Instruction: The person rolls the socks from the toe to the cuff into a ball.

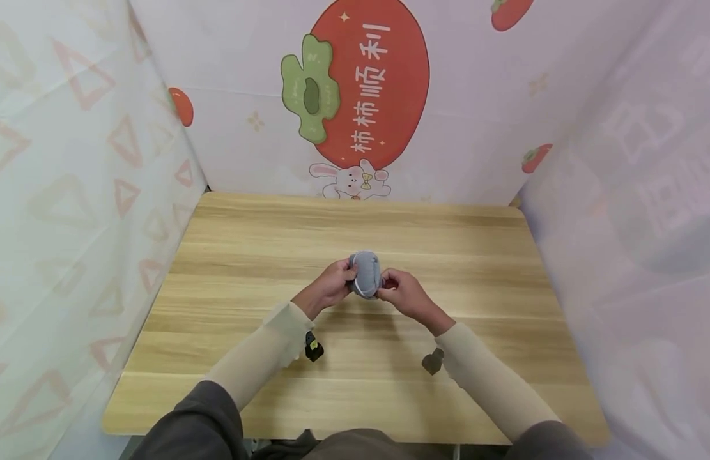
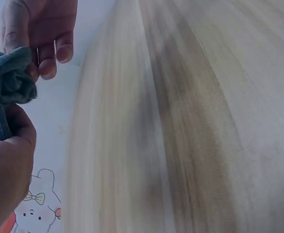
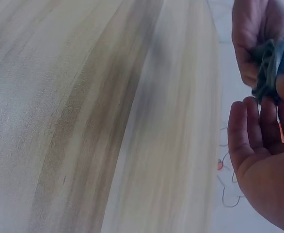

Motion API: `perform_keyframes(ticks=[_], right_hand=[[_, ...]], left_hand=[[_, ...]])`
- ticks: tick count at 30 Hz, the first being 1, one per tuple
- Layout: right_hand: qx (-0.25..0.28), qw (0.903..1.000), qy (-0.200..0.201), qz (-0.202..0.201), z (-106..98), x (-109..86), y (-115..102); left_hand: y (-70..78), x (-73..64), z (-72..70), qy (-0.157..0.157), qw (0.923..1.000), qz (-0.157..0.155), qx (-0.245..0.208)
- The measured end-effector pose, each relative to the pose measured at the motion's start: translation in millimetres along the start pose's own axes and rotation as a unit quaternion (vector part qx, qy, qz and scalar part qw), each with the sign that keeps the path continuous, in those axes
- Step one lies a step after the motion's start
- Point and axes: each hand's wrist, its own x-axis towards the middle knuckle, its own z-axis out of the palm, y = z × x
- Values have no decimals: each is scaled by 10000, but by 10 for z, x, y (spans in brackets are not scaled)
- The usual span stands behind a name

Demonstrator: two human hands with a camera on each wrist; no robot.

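Note:
A grey-blue bundle of rolled socks [image 1: 367, 273], soft knit with a thin white line near its edge, is held up over the middle of the table. My left hand [image 1: 333, 283] grips its left side, thumb on the near face. At the opposite side my right hand [image 1: 408, 295] pinches the fabric edge between thumb and fingers. The left wrist view shows the socks' folded, bunched end [image 2: 11, 85] between both hands. In the right wrist view the rolled socks [image 3: 273, 65] are partly covered by my right thumb, with several right-hand fingers loosely curved below.
A light wood-grain table [image 1: 262, 223] spans the area under the hands. Behind it hangs a white backdrop [image 1: 234, 147] with a big persimmon print, and patterned sheets close off both sides. Small dark wrist devices [image 1: 314, 348] sit below the forearms.

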Motion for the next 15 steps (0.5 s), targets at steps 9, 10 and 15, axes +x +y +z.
perform_keyframes(ticks=[9,10,15], right_hand=[[1825,9813,-590,142,-102,-20,103],[2022,9769,-673,159,-104,-24,105],[2744,9579,-777,320,-105,-35,98]], left_hand=[[-110,12,15,-211,9997,51,-149],[-116,16,22,-149,9997,76,-167],[-129,33,68,111,9995,256,-147]])
